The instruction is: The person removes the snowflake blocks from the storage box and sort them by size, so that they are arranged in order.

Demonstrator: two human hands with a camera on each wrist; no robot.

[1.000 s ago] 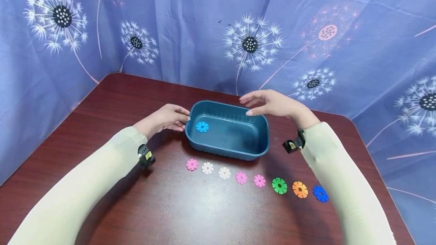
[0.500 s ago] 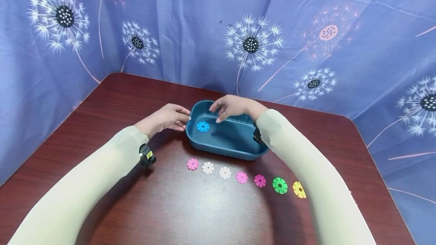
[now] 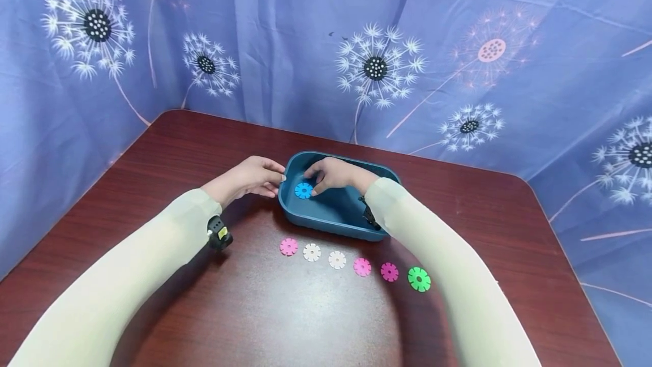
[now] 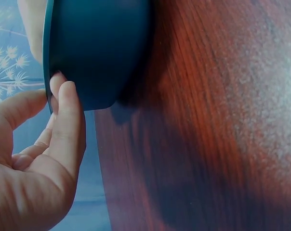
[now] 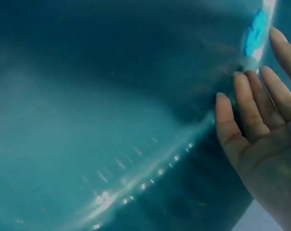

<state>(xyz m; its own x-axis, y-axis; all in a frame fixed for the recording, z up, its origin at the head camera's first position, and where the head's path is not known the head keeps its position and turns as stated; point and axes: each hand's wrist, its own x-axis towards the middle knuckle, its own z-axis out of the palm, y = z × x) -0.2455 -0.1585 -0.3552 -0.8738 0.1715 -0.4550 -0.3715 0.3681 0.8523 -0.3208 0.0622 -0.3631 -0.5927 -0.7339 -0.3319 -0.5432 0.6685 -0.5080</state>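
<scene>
A dark teal rectangular basin sits on the table, its left end pinched at the rim between the thumb and fingers of my left hand. In the left wrist view, that hand has its thumb on one side of the basin wall and fingertips on the other. Inside the basin lies a light blue notched plastic disc. My right hand reaches down into the basin beside this disc. The right wrist view shows its thumb and fingers apart, close to the blue disc but not closed on it.
In front of the basin runs a row of notched discs: pink, white, another white, more pink, then green. The right sleeve covers the row's right end. A dandelion-print curtain hangs behind the table.
My right hand has moved left and down from above the basin's right side into it, next to the blue disc. Its sleeve now hides the orange and dark blue discs. The left hand stays.
</scene>
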